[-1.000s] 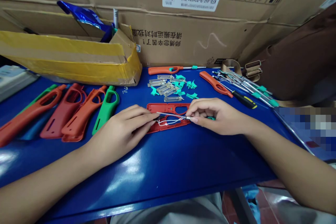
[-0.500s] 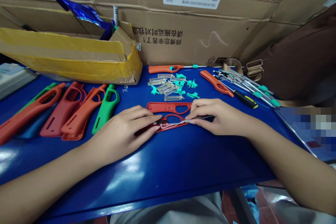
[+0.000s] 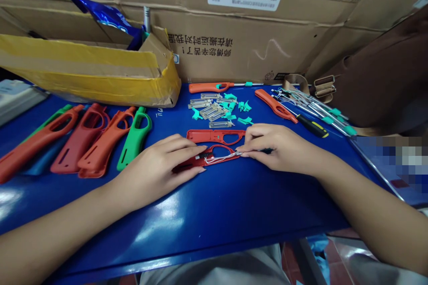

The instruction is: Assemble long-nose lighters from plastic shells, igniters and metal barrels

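My left hand [image 3: 167,160] is closed around the rear end of a red lighter shell half [image 3: 214,164], its inner side facing up. Inside that shell lie a small black igniter piece [image 3: 201,156] and thin white wires [image 3: 219,159] running along the trigger loop. At the shell's front tip, my right hand [image 3: 272,147] pinches a thin metal lighter tube [image 3: 238,153], mostly hidden by the fingers. Just behind sits the matching red shell half [image 3: 205,136], also inner side up, touched by neither hand as far as I can see.
Clear fuel tanks [image 3: 214,110] and teal triggers [image 3: 245,106] are scattered behind. Colored lighter shells [image 3: 96,140] line the left, near a yellow-taped carton [image 3: 133,84]. At right lie an orange lighter handle [image 3: 274,104], a screwdriver [image 3: 312,125] and several metal tubes [image 3: 310,104].
My left thumb has slid slightly down along the shell's near edge, showing more of its inside. My right fingers have shifted a little at the tip, still pinching the tube.
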A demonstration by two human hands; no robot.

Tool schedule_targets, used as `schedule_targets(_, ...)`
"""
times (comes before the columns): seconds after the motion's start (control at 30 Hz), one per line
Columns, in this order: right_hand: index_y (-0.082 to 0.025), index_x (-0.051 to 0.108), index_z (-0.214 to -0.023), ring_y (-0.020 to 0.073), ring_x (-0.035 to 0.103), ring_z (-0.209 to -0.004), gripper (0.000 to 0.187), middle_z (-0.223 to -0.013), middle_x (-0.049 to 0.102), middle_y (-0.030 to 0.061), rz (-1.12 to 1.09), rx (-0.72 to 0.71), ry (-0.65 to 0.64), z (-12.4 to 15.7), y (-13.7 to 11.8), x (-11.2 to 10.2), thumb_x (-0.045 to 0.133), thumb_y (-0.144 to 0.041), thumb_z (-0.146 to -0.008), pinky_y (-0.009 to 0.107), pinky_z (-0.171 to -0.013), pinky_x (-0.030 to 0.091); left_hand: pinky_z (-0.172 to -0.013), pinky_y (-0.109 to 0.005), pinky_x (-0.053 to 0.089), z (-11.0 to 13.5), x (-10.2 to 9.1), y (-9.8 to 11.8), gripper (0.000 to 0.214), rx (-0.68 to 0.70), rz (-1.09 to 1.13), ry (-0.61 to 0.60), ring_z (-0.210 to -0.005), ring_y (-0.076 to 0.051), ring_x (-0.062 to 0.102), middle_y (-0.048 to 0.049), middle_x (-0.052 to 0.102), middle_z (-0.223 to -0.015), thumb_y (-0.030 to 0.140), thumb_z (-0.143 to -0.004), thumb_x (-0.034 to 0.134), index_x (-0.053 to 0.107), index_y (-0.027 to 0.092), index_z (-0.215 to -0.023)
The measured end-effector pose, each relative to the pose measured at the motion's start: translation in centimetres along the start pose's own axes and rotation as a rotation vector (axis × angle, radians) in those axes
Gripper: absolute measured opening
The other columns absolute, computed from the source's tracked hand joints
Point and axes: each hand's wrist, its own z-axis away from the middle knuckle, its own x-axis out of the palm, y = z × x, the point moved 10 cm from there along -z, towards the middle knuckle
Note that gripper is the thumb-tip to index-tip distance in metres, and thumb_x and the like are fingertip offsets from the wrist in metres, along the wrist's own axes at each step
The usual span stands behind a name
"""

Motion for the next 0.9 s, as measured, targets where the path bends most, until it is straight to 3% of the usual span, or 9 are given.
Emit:
schedule_targets(0.27, -0.015, 0.078, -0.091, 0.0185, 0.061, -0.083, 0.022, -0.09, 0.067, 0.0066, 0.133, -0.051, -0.029, 0.0, -1.2, 0.6, 0.059, -0.016, -0.099, 0.034, -0.077, 0.046, -0.087, -0.031, 0.056, 0.2, -0.2, -0.3, 0.028, -0.007, 0.013, 0.022, -0.099, -0.019, 0.065, -0.0071, 0.071, -0.107, 0.024, -0.096, 0.07, 0.068, 0.015, -0.122)
schedule_targets(0.43, -0.019, 0.076, -0.106, 0.0216, 0.065, -0.094, 0.019, -0.105, 0.071, 0.0058, 0.222, -0.004, -0.021, 0.0, -1.8, 0.3, 0.06, -0.024, -0.099, 0.039, -0.085, 0.045, -0.086, -0.031, 0.056, 0.0, 0.1, -0.3, 0.029, -0.022, 0.034, 0.008, -0.098, -0.019, 0.064, -0.0074, 0.071, -0.106, 0.024, -0.095, 0.07, 0.069, 0.014, -0.123)
schedule_targets(0.57, -0.02, 0.071, -0.114, 0.0188, 0.065, -0.098, 0.021, -0.112, 0.069, 0.0055, 0.111, 0.016, 0.073, -0.3, -2.6, 0.2, 0.064, -0.027, -0.096, 0.033, -0.084, 0.048, -0.087, -0.032, 0.056, -0.1, 0.3, -0.2, 0.031, -0.018, 0.049, 0.015, -0.099, -0.019, 0.064, -0.0071, 0.072, -0.107, 0.023, -0.095, 0.07, 0.068, 0.015, -0.125)
schedule_targets(0.73, -0.022, 0.067, -0.106, 0.0162, 0.066, -0.094, 0.01, -0.111, 0.067, 0.0024, 0.088, 0.035, -0.011, -0.7, -3.0, 2.4, 0.061, -0.022, -0.098, 0.028, -0.075, 0.047, -0.088, -0.032, 0.055, 0.0, 0.3, 0.0, 0.033, -0.008, 0.058, 0.02, -0.099, -0.019, 0.064, -0.007, 0.073, -0.109, 0.023, -0.095, 0.07, 0.066, 0.015, -0.127)
schedule_targets(0.9, -0.022, 0.063, -0.101, 0.0138, 0.065, -0.09, 0.007, -0.105, 0.067, 0.0009, 0.054, 0.041, -0.011, -0.6, -2.8, 2.4, 0.057, -0.021, -0.101, 0.026, -0.072, 0.045, -0.089, -0.032, 0.055, 0.1, 0.3, 0.1, 0.036, -0.005, 0.053, 0.019, -0.1, -0.019, 0.063, -0.007, 0.072, -0.11, 0.024, -0.095, 0.07, 0.064, 0.016, -0.13)
